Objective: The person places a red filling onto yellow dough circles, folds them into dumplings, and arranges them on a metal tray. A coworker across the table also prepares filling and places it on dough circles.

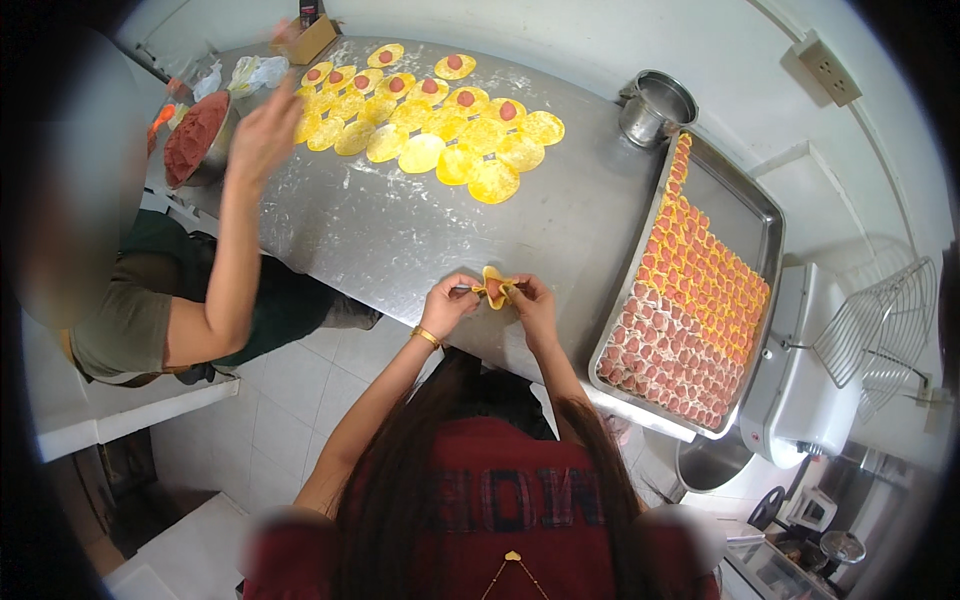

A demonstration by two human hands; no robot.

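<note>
Left hand (447,303) and right hand (534,303) pinch opposite edges of one yellow wrapper (491,273); a lump of pink filling (494,289) sits in its middle; the wrapper is over the metal table (570,240), near its front edge; a tray (725,190) of filled dumplings (690,290) stands at right; flat wrappers (421,154) lie toward the back; a co-worker's blurred hand (265,140) is near them, its hold unclear.
</note>
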